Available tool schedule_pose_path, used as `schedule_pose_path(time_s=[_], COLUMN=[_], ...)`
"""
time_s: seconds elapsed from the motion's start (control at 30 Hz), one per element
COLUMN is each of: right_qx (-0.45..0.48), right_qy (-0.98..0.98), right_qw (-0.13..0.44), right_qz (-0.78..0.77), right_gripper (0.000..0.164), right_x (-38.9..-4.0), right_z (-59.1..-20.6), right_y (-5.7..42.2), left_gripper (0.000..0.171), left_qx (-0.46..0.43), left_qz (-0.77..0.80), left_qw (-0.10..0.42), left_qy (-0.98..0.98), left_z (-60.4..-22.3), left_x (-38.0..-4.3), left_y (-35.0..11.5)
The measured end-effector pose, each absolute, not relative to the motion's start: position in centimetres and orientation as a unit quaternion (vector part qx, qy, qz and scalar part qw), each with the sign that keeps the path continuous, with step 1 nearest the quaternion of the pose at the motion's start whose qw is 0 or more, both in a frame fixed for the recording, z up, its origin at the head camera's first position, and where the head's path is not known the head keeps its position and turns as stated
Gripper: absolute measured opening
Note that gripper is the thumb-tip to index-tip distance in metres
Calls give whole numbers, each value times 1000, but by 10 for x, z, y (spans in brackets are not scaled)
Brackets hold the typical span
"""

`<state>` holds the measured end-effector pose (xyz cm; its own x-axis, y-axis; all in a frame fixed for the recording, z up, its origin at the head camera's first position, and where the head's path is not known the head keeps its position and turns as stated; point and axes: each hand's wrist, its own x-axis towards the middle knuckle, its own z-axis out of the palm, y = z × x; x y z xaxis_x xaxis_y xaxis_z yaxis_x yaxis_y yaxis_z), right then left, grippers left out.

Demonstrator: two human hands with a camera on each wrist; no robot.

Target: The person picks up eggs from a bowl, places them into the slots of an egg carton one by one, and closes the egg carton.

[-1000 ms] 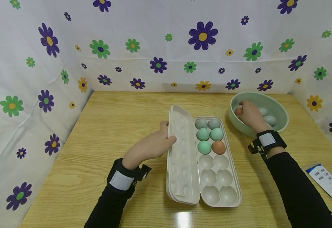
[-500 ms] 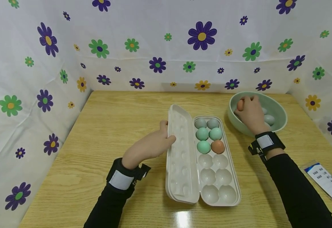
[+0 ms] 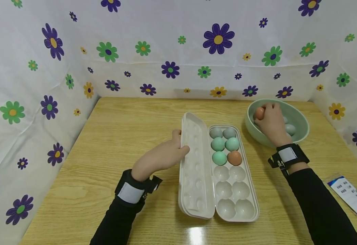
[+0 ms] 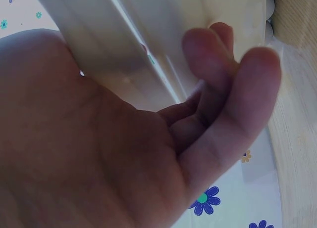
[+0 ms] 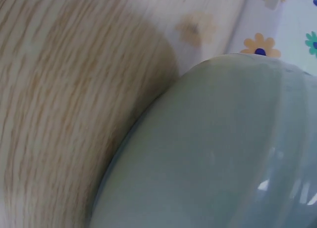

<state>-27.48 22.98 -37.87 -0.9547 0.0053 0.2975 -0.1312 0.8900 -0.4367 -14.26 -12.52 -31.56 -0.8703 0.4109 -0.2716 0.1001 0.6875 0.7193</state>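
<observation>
My left hand (image 3: 161,154) holds the raised lid (image 3: 198,170) of a white egg carton, its thumb over the lid's edge and the other fingers behind. In the left wrist view the fingers curl beside the pale plastic. Filling the far cups of the carton's base (image 3: 240,190) are grey and green eggs plus one brown egg (image 3: 234,158); the nearer cups are bare. Over at the right, my right hand (image 3: 273,124) reaches into a pale green bowl (image 3: 299,117) and pinches another brown egg (image 3: 259,113) near its left rim. The right wrist view shows only the bowl's outside (image 5: 198,149).
Several grey eggs (image 3: 290,129) lie in the bowl, partly behind the right hand. A clear-sleeved card (image 3: 351,195) with a clip rests at the table's right side. Flower-printed cloth (image 3: 190,41) hangs behind the wooden table (image 3: 120,119) and along both sides.
The right hand has shifted slightly up and back inside the bowl, and the brown egg at its fingers has risen with it. The left hand and carton stay put.
</observation>
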Motion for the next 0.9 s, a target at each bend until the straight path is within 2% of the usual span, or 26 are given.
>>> schedule_pose_path(time_s=[0.43,0.67,0.9], right_qx=[46,78,91], right_qy=[-955,-948,-957], right_qw=[154,175,136], right_qz=[248,253,242], right_gripper=[50,46,51], right_x=[-249,-231,-212], right_z=[-362,-354,-340], right_y=[226,223,218], left_gripper=[66,66,65], left_qx=[140,142,145], left_qz=[364,368,373], left_qw=[206,205,204], left_qy=[897,896,893], left_z=[-314,-315,-316], left_x=[-142,-141,-142], left_y=[-124,-124,-124])
